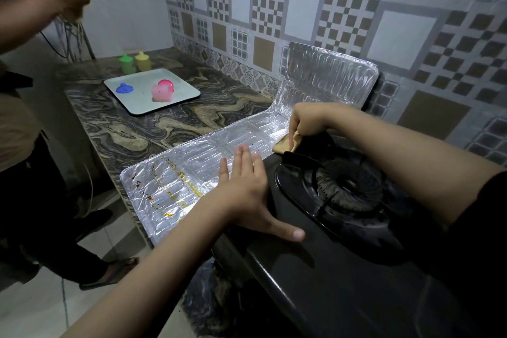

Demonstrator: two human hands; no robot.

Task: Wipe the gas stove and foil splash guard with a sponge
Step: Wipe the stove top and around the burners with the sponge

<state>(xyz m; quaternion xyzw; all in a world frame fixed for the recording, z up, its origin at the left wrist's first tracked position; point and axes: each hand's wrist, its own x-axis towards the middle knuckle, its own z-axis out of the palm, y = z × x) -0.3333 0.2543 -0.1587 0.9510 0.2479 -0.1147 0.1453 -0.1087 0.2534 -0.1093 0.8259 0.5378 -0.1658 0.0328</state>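
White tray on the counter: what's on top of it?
The white tray holds a blue piece and a pink container. What lies under them is hidden.

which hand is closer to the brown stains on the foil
Left. The left hand lies flat just right of the stains, at the stove's edge. The right hand holds the sponge further back.

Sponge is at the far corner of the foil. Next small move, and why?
Probably drag the sponge back along the foil toward the brown stains at its near end; the left hand already lies flat on the foil beside the stove.
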